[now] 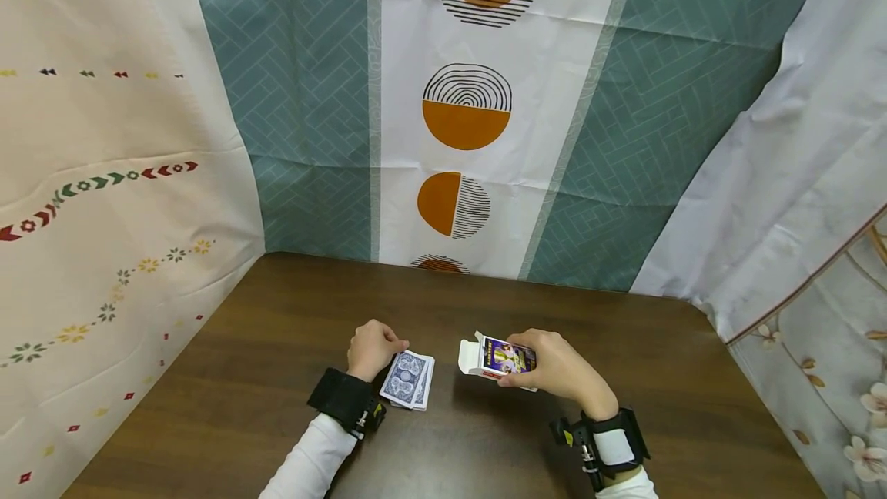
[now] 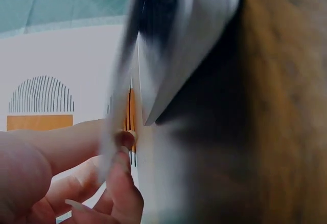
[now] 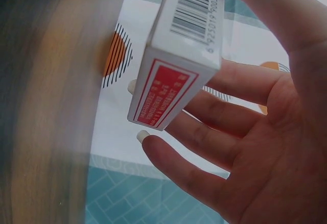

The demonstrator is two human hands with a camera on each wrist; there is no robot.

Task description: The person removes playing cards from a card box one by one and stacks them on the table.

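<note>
This is looking like a makeshift recording corner rather than a lived-in room. Patterned cloths are hanging on every side: a teal and white curtain (image 1: 478,122) with orange half-circles is covering the back, a cream sheet (image 1: 104,199) with small arrows and flowers is draping the left, and a pale floral sheet (image 1: 818,199) is closing off the right. A bare brown wooden table (image 1: 450,445) is filling the space between them.

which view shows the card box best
The head view: the whole card box shows in the right hand, flap open toward the deck. The right wrist view shows only its barcode side and red end, close up. The left wrist view shows none of it.
</note>
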